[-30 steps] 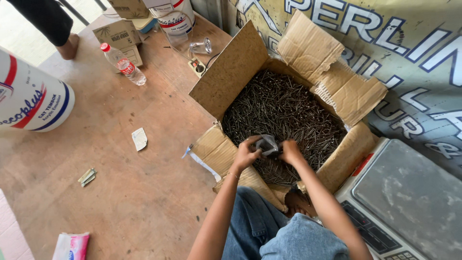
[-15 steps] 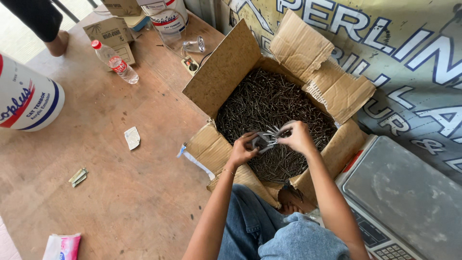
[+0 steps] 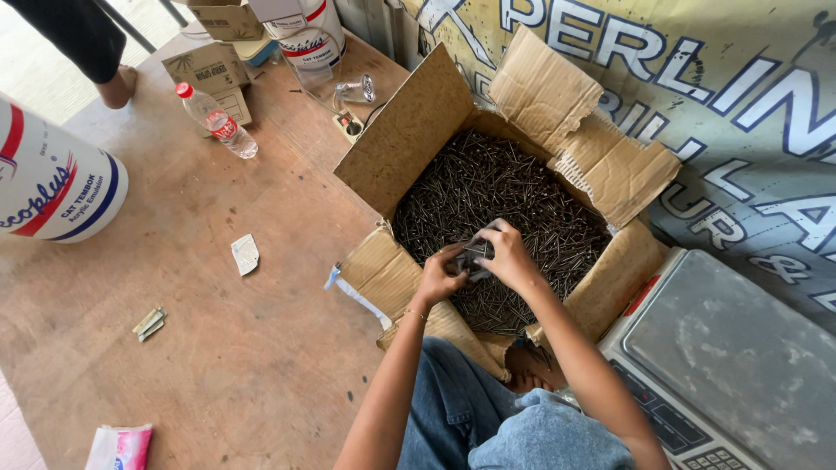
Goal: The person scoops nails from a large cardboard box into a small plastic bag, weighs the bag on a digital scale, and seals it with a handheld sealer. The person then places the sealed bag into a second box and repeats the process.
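Brown floor [image 3: 218,348], open cardboard box [image 3: 409,139] full of dark nails [image 3: 505,191]. Gathering step: left hand [image 3: 438,277] and right hand [image 3: 508,257] both closing fingers around a small nail bundle [image 3: 475,254] above the pile. Next likely needing a firm lift toward the scale [image 3: 740,357].

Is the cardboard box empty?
No, the box is full of dark nails, and both hands are in it.
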